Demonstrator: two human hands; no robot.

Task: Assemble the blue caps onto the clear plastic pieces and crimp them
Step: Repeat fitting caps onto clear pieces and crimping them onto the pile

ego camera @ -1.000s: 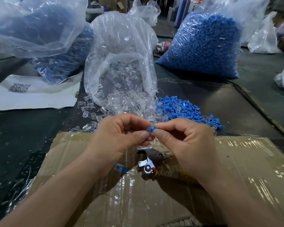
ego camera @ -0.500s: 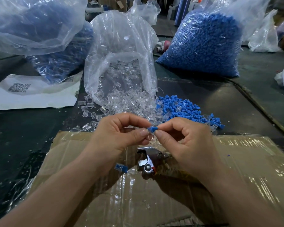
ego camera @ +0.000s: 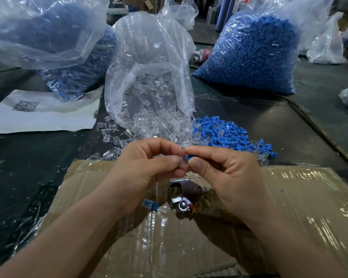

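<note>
- Nearest lies a flattened cardboard sheet (ego camera: pixel 289 207), shiny with tape, on a dark table (ego camera: pixel 279 121); both forearms reach out over it.
- On the cardboard, under the hands, a metal crimping tool (ego camera: pixel 182 199) lies untouched, partly hidden by the right wrist. Just to its left sits a small blue-and-clear part (ego camera: pixel 150 204) (a finished one, by the look of it).
- Above the tool the two hands meet at the fingertips. The right hand (ego camera: pixel 225 177) pinches a blue cap (ego camera: pixel 190 157) between thumb and forefinger. The left hand (ego camera: pixel 147 169), fingers curled, pinches a clear piece (ego camera: pixel 182 157) the same way; only a glint of it shows between the fingertips.
- Cap and clear piece touch end to end, held in the air over the cardboard.
- The step in hand seems to be fitting the cap onto the clear piece; whether it is fully seated I cannot tell.
- The next move probably calls for a straight push to seat the cap. Then one hand has to let go and take up the tool while the other keeps the tiny, slippery pair lined up for the crimp.
- Just beyond the hands a heap of clear pieces (ego camera: pixel 155 127) spills from an open clear bag (ego camera: pixel 149 57). A pile of loose caps (ego camera: pixel 225 133) lies against its right side.
- Farther off, a white sheet with a printed code (ego camera: pixel 48 117) lies at the left.
- Behind it stands a partly filled bag (ego camera: pixel 48 31), and a bulging bag of blue caps (ego camera: pixel 249 51) stands at the far right.
</note>
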